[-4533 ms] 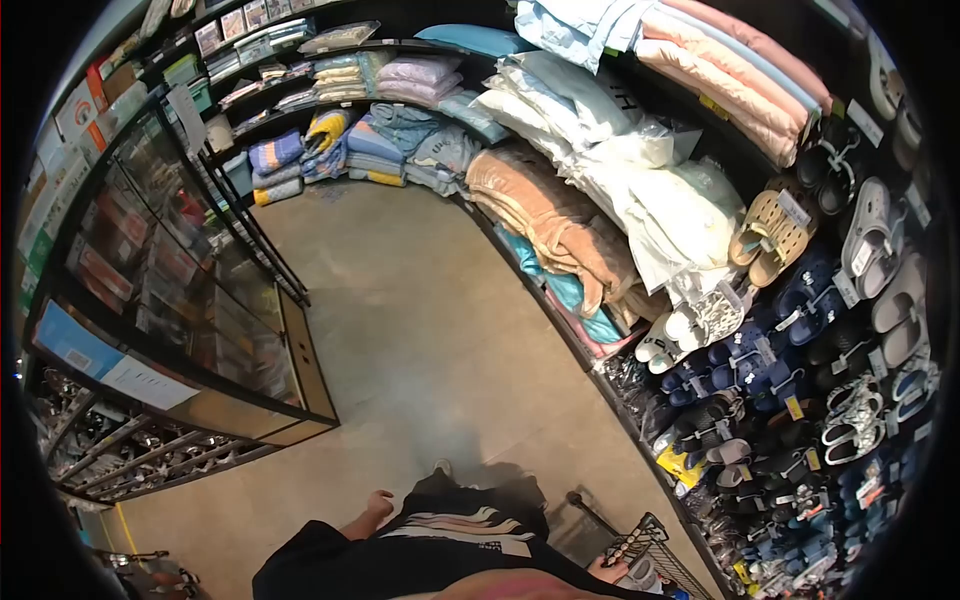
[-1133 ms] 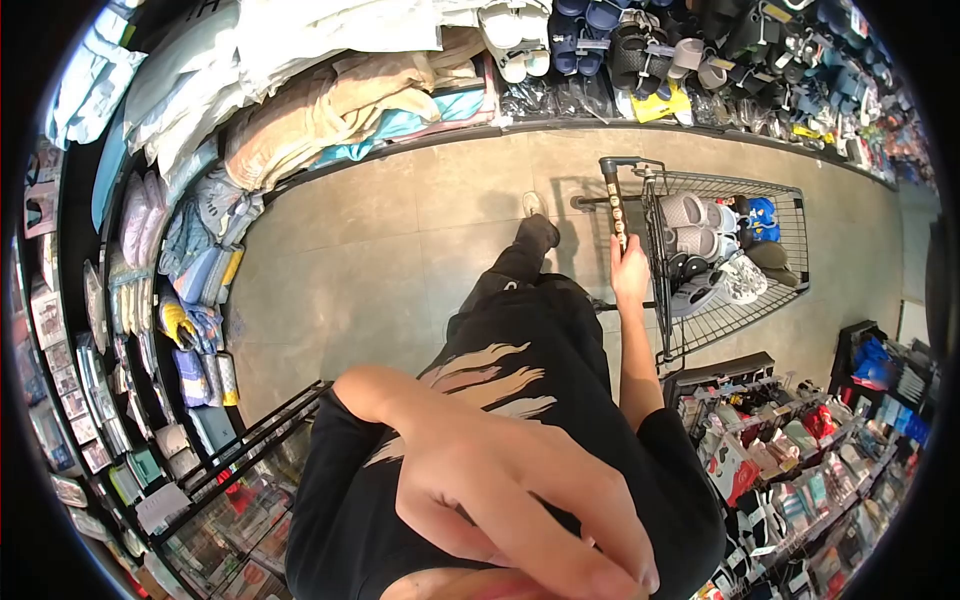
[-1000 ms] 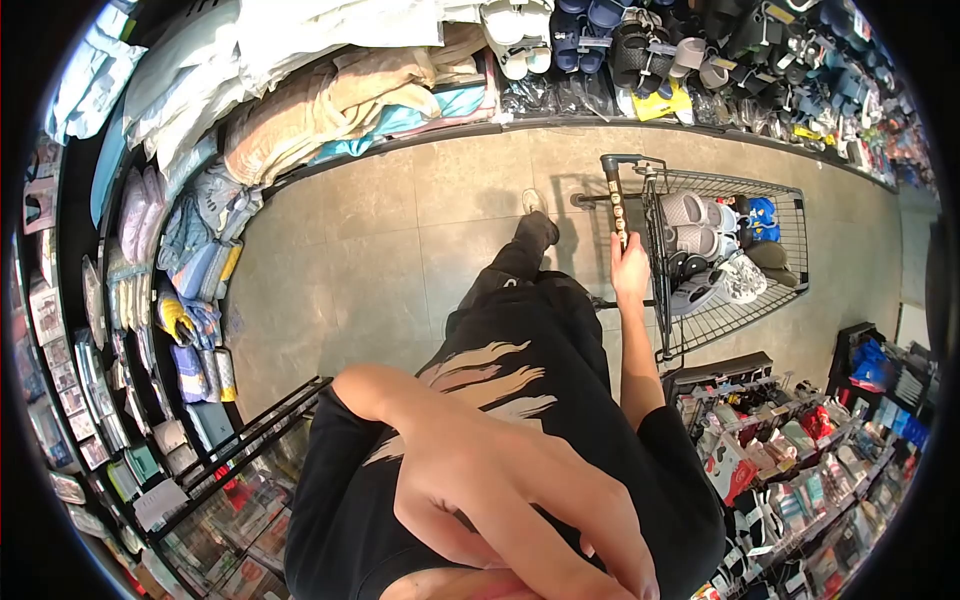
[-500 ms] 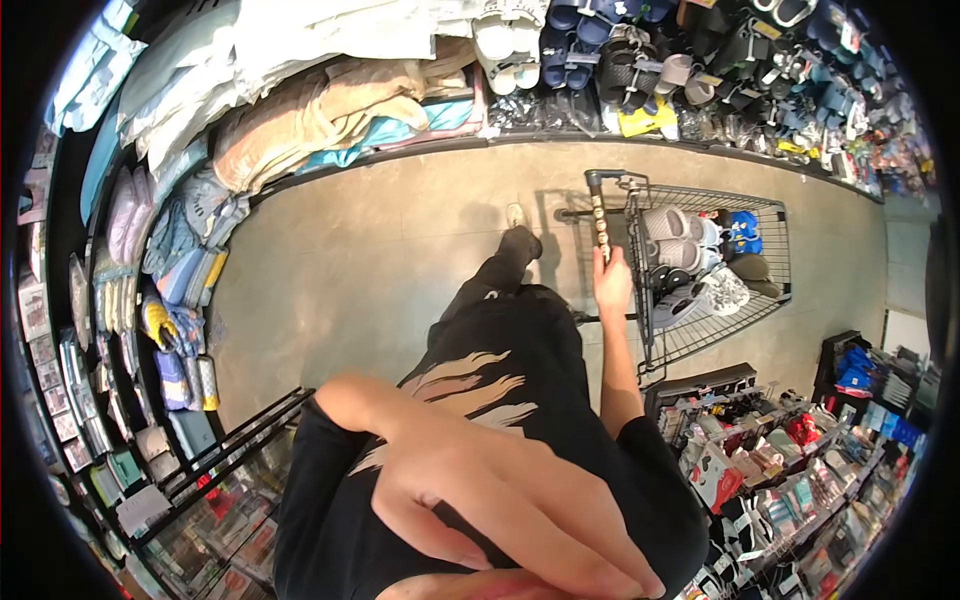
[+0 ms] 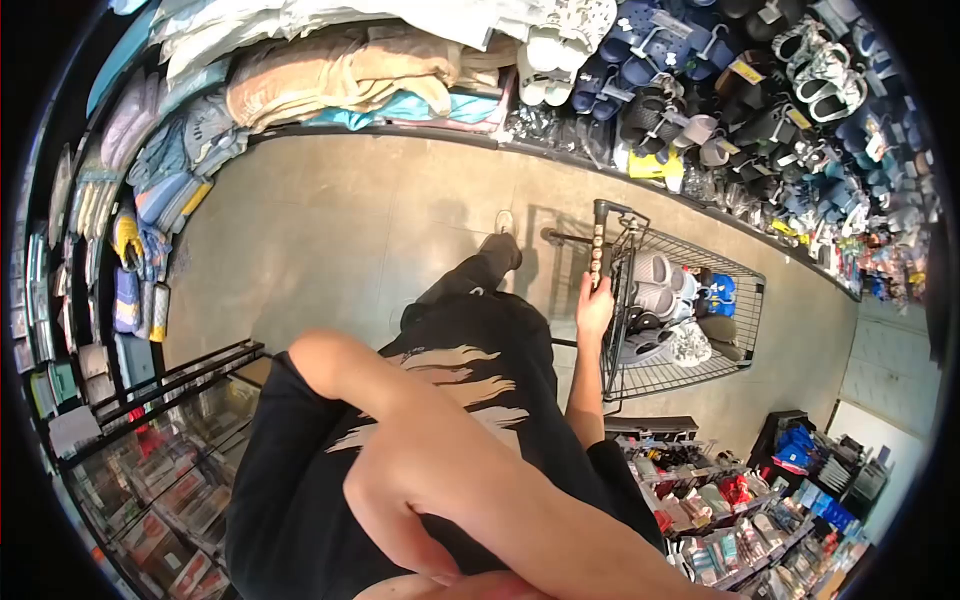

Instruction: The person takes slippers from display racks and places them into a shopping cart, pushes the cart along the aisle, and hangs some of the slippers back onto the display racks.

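Observation:
My right hand (image 5: 594, 308) is wrapped round the handle (image 5: 598, 250) of a black wire shopping cart (image 5: 690, 385), right of my body. Inside the cart lie light grey clogs (image 5: 653, 285), blue shoes or clogs (image 5: 720, 294), an olive-coloured item (image 5: 718, 328), and a black-and-white patterned item (image 5: 690, 343). Close to the camera, my left hand (image 5: 450, 480) is raised across my chest near my face. Its thumb and fingers are apart and nothing shows in it; the fingertips run out of view at the bottom edge.
Racks of clogs (image 5: 660, 45) line the far right wall. Folded towels and blankets (image 5: 330, 80) fill the shelf ahead and to the left. A wire rack of packaged goods (image 5: 160, 480) stands near my left, another display (image 5: 740, 510) near my right. One foot (image 5: 504, 220) is forward on the floor.
My left hand has shifted toward the lower right, its fingers running further out of view. The view has swung, so the cart and my right hand appear slightly lower and further left.

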The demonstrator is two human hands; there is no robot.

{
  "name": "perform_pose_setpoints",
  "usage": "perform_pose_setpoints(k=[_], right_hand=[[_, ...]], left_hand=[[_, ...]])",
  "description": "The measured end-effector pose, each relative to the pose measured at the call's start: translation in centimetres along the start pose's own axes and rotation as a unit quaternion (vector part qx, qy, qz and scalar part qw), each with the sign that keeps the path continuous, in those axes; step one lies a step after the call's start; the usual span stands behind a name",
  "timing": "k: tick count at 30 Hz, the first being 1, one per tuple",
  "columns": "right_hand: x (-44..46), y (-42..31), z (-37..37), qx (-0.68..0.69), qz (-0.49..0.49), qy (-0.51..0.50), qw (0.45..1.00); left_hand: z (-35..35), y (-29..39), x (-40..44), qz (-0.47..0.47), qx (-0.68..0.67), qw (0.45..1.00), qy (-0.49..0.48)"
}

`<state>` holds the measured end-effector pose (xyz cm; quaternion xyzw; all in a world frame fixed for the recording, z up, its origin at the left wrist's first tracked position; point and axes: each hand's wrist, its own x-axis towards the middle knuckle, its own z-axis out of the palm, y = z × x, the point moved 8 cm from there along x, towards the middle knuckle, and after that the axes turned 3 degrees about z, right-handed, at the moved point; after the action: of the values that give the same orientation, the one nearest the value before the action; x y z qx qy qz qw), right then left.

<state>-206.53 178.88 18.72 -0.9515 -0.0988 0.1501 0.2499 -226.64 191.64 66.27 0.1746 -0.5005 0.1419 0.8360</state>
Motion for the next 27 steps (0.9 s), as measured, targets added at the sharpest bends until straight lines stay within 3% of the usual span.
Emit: perform_pose_setpoints(k=[3, 6, 7, 9, 11, 12, 13, 15, 16, 18, 19, 20, 21, 22, 23, 27], right_hand=[[0.2, -0.4, -0.2, 0.019, 0.006, -0.010, 1.000], [0.5, 0.9, 0.0, 0.017, -0.011, 0.046, 0.999], [0.7, 1.0, 0.2, -0.024, 0.000, 0.018, 1.000], [0.6, 0.6, 0.1, -0.005, -0.004, 0.019, 1.000], [0.2, -0.4, -0.4, 0.008, -0.029, 0.027, 0.999], [0.1, -0.5, -0.2, 0.011, -0.027, 0.026, 0.999], [0.0, -0.5, 0.1, 0.014, -0.026, 0.027, 0.999], [0.0, -0.5, 0.4, 0.030, -0.029, 0.016, 0.999], [-0.1, -0.3, 0.4, 0.021, -0.016, 0.027, 0.999], [-0.1, -0.3, 0.0, 0.004, -0.005, 0.029, 1.000], [0.1, 0.0, 0.0, 0.002, 0.002, 0.027, 1.000], [0.1, 0.0, 0.1, -0.008, 0.008, 0.017, 1.000], [0.1, 0.2, 0.3, -0.004, 0.006, 0.017, 1.000], [0.1, 0.1, 0.2, -0.002, 0.007, 0.023, 1.000], [0.3, 0.1, 0.3, -0.005, 0.002, 0.017, 1.000], [0.0, -0.3, 0.9, -0.018, -0.016, 0.020, 1.000]], left_hand=[[0.2, 0.9, -0.3, -0.024, -0.015, 0.998, -0.048], [-1.0, 1.4, 0.5, -0.087, -0.068, 0.994, -0.012], [-0.9, 1.3, -0.1, -0.127, -0.081, 0.988, -0.035], [0.0, -0.1, -0.4, -0.098, -0.082, 0.992, -0.023], [0.8, -0.8, 0.0, 0.010, -0.110, 0.993, 0.028], [-0.3, 0.8, 0.8, -0.097, -0.116, 0.987, -0.049], [0.2, 0.3, 0.2, -0.096, -0.098, 0.990, -0.027], [0.6, -0.1, -0.2, 0.065, -0.063, 0.995, 0.030], [1.3, 0.2, -0.5, 0.063, -0.070, 0.995, 0.020], [0.8, -0.1, -1.2, -0.059, -0.091, 0.990, 0.094], [0.9, 0.2, 0.2, -0.069, -0.105, 0.989, 0.072], [-1.3, 1.8, 1.5, -0.064, 0.189, 0.959, 0.203], [-2.3, 4.7, 1.4, -0.049, 0.467, 0.823, 0.320], [-2.7, 5.2, 2.5, -0.042, 0.657, 0.747, 0.094], [-2.5, 5.4, 3.0, -0.003, 0.725, 0.682, 0.093], [-1.7, 6.2, -0.4, -0.033, 0.724, 0.670, 0.161]])
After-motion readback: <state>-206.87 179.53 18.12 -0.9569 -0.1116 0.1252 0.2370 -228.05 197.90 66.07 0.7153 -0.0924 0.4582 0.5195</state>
